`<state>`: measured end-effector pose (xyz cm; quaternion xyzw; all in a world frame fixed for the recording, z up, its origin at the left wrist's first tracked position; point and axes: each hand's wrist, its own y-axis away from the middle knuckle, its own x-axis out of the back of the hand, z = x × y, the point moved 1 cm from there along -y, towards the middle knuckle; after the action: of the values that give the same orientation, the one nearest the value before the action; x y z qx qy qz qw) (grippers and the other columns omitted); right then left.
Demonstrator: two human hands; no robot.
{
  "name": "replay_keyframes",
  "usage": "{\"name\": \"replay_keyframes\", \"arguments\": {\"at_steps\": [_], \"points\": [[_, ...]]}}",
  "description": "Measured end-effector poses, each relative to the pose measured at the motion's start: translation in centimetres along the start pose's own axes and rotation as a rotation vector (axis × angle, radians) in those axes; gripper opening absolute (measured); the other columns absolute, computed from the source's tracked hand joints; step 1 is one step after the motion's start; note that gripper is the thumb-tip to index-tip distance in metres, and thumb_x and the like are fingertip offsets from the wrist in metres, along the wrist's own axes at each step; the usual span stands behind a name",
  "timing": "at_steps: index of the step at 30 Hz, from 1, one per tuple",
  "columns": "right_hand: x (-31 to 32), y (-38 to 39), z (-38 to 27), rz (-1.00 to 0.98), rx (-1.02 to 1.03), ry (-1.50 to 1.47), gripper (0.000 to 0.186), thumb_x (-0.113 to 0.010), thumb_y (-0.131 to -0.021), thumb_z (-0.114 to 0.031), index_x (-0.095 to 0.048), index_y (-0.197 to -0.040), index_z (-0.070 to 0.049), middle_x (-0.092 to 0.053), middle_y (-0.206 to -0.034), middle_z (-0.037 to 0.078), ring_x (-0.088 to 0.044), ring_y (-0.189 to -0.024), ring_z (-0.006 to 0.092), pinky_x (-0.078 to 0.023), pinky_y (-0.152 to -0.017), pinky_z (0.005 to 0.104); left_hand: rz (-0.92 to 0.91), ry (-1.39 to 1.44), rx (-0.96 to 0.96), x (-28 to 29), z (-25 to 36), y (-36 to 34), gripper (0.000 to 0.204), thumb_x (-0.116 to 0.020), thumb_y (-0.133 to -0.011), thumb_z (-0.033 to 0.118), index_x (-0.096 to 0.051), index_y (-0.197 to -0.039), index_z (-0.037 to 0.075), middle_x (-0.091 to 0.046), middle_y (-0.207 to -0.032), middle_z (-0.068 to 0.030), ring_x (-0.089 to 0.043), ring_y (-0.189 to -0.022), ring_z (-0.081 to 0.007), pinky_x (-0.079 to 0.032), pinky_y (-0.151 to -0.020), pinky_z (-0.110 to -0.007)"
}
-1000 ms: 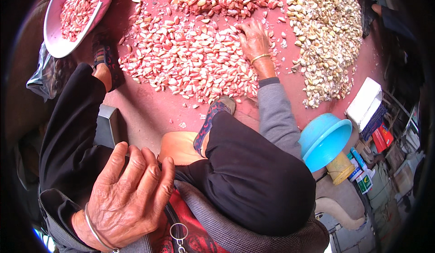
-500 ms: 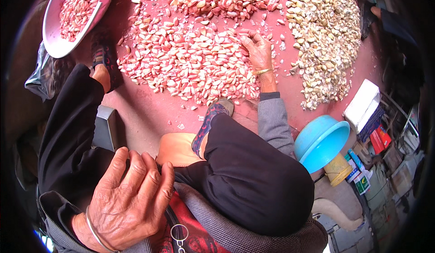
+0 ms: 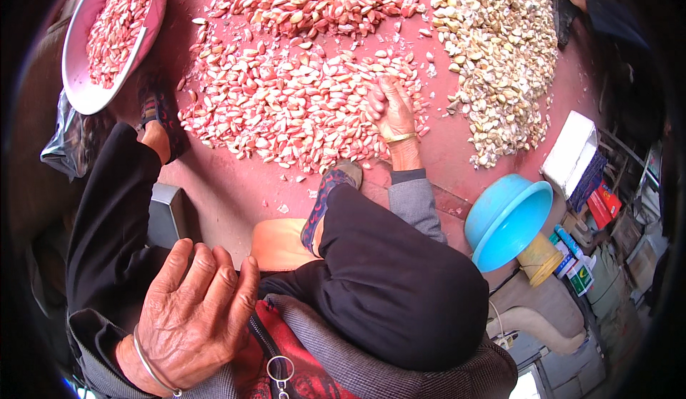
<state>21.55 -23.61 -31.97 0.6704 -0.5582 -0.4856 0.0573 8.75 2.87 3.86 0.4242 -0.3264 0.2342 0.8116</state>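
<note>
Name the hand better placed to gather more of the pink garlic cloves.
Right hand: it already reaches into the pink clove pile. The left hand rests on the lap, far from it.

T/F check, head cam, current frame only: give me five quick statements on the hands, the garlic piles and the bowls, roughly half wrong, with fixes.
1. The right hand reaches into the pinkish clove pile. True.
2. The left hand holds a knife. False: it rests empty, palm down, on the dark lap.
3. The round metal pan at upper left holds pinkish cloves. True.
4. The blue bowl is full of cloves. False: no cloves show in it; it sits tilted at the right, away from the piles.
5. The pale heap lies left of the pinkish pile. False: it lies to its right.
</note>
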Motion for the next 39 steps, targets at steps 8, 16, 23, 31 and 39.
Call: {"name": "replay_keyframes", "arguments": {"at_steps": [8, 16, 23, 31, 39], "points": [[1.5, -3.4, -4.7, 0.185, 0.331, 0.632, 0.014, -0.058, -0.100, -0.017, -0.063, -0.110, -0.008, -0.041, -0.066, -0.007, -0.035, -0.050, 0.0015, -0.029, -0.041, 0.0183, 0.053, -0.041, -0.021, -0.3, -0.1, 0.0, 0.051, -0.057, -0.071, 0.020, -0.063, -0.114, -0.007, -0.062, -0.099, -0.0185, -0.062, -0.098, -0.0305, -0.046, -0.097, -0.049], [-1.0, -9.1, -5.5, 0.256, 0.560, 1.449, 0.032, -0.067, -0.091, -0.019, -0.068, -0.123, -0.015, -0.053, -0.062, -0.001, -0.048, -0.058, 0.0064, -0.042, -0.053, 0.0291, -0.042, 0.026, -0.003, 0.0, -0.3, 0.1, 0.053, -0.059, -0.074, 0.019, -0.060, -0.122, -0.005, -0.062, -0.109, -0.0219, -0.062, -0.105, -0.0350, -0.046, -0.099, -0.052], [-2.0, -9.0, -4.8, 0.228, 0.534, 1.636, 0.024, -0.057, -0.090, -0.021, -0.069, -0.110, -0.019, -0.072, -0.086, 0.017, -0.070, -0.083, 0.0365, -0.053, -0.072, 0.0475, -0.035, 0.002, 0.002, -0.1, -0.5, 0.2, 0.053, -0.058, -0.074, 0.019, -0.060, -0.122, -0.005, -0.063, -0.109, -0.0221, -0.062, -0.105, -0.0349, -0.046, -0.100, -0.052], [-2.6, -7.2, -5.1, 0.202, 0.465, 1.580, 0.021, -0.058, -0.091, -0.022, -0.073, -0.105, -0.021, -0.070, -0.076, 0.011, -0.071, -0.073, 0.0270, -0.054, -0.066, 0.0403, -0.023, -0.046, -0.021, -0.2, -0.2, 0.5, 0.053, -0.059, -0.073, 0.019, -0.061, -0.121, -0.004, -0.063, -0.108, -0.0218, -0.063, -0.105, -0.0344, -0.046, -0.099, -0.052], [-1.3, -7.7, -5.3, 0.247, 0.502, 1.753, 0.019, -0.062, -0.091, -0.026, -0.073, -0.106, -0.022, -0.073, -0.085, 0.013, -0.071, -0.081, 0.0324, -0.055, -0.068, 0.0438, -0.029, -0.029, 0.003, -0.1, -0.4, 0.5, 0.053, -0.058, -0.074, 0.020, -0.061, -0.121, -0.004, -0.063, -0.108, -0.0219, -0.063, -0.105, -0.0347, -0.046, -0.100, -0.052]]}}
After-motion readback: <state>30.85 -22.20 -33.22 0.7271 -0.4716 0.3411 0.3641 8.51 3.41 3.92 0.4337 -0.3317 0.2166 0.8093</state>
